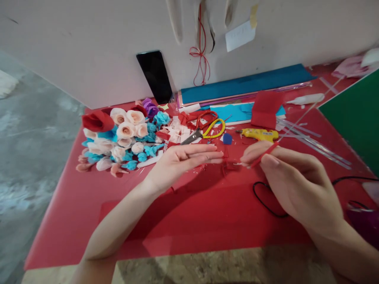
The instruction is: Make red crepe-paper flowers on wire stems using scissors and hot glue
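Observation:
My left hand (183,161) is stretched out over the red table, its fingers straight and holding nothing. Pinched between thumb and fingers of my right hand (299,185) is a thin red paper strip (271,149), slanting up to the right. Just behind my left fingers lie scissors (211,128) with one red and one yellow handle. Beyond my right fingertips rests a yellow glue gun (260,135). Small paper scraps and a little blue piece (227,139) are scattered between the hands.
Paper flowers (126,130) in white, blue, red and purple are heaped at the left. A phone (155,77) leans on the back wall. Blue paper (242,85), a red paper square (266,108) and clear glue sticks (319,146) lie behind. A black cord (266,205) loops under my right hand.

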Demonstrator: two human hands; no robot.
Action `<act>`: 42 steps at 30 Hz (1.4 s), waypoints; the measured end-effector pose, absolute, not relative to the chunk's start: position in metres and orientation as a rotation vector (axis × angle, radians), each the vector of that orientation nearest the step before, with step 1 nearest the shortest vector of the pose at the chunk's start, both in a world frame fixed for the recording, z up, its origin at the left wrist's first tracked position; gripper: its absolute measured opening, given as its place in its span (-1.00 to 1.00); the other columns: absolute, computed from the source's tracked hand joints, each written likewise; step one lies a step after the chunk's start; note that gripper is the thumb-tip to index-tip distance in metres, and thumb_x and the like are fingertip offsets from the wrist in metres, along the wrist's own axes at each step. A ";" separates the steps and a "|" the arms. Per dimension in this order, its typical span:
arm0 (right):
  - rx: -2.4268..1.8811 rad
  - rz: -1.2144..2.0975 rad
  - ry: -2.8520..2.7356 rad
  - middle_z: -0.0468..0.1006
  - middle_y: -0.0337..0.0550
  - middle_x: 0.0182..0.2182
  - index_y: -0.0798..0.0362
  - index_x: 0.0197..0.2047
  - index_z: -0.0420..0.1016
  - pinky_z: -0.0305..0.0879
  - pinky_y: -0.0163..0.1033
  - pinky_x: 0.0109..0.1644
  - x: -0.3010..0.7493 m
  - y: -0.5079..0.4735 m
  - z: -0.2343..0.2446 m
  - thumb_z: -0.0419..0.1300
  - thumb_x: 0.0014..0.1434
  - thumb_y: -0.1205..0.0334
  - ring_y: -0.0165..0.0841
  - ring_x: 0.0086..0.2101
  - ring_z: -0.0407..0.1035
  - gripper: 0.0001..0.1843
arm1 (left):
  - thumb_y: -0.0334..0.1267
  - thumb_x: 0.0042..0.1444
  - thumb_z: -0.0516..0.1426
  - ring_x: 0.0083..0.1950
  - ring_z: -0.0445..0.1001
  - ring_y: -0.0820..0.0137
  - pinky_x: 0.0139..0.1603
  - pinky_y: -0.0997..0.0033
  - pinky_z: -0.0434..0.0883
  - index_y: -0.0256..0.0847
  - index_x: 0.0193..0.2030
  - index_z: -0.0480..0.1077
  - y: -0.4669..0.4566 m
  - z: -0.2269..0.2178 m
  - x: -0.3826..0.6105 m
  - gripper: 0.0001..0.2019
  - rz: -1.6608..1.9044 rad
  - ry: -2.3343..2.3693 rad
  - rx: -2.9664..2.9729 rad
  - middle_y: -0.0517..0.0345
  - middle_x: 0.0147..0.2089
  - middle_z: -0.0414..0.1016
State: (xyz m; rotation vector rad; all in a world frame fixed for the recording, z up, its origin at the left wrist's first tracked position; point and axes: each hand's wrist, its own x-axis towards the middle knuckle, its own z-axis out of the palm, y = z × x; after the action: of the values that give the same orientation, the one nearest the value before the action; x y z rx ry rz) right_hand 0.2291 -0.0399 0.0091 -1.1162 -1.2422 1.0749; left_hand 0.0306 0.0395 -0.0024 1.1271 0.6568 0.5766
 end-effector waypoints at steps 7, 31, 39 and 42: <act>-1.122 1.034 -1.223 0.50 -0.29 -0.30 -0.12 -0.27 0.58 0.17 -0.27 -0.10 0.234 -0.040 0.010 0.12 0.24 0.21 -0.35 -0.16 0.31 -0.81 | -0.33 -0.06 0.29 -0.42 0.58 0.49 -0.26 0.59 0.50 -0.15 -0.43 0.56 0.042 -0.004 0.027 -0.98 0.593 0.846 1.419 0.28 -0.50 0.61; -1.126 1.354 -1.644 0.50 -0.27 -0.40 0.00 -0.34 0.46 0.31 -0.36 -0.19 0.220 -0.032 0.012 -0.02 0.29 0.31 -0.44 -0.33 0.39 -0.74 | -0.31 0.14 0.11 -0.31 0.52 0.50 -0.30 0.55 0.45 -0.20 -0.16 0.48 0.036 -0.004 0.034 -0.84 0.682 0.765 1.724 0.09 -0.13 0.55; -1.192 1.325 -1.696 0.55 -0.25 -0.44 0.08 -0.40 0.47 0.30 -0.43 -0.25 0.214 -0.035 0.009 0.04 0.25 0.36 -0.47 -0.37 0.42 -0.76 | -0.34 0.04 0.21 -0.25 0.47 0.44 -0.18 0.44 0.45 -0.18 -0.33 0.53 0.026 0.000 0.033 -0.94 0.770 0.652 1.733 0.13 -0.32 0.55; -1.185 1.293 -1.705 0.55 -0.26 -0.45 0.08 -0.42 0.47 0.29 -0.43 -0.29 0.213 -0.033 0.006 0.09 0.23 0.33 -0.47 -0.39 0.42 -0.79 | -0.35 -0.02 0.26 -0.29 0.46 0.45 -0.20 0.42 0.44 -0.19 -0.41 0.51 0.025 -0.001 0.035 -0.99 0.838 0.669 1.746 0.15 -0.38 0.54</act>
State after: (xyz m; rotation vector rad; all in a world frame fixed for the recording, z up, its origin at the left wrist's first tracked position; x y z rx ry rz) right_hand 0.2131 -0.0335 0.0064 -1.1852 -1.7050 1.2934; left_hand 0.0346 0.0253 -0.0006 1.7462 0.6689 0.8380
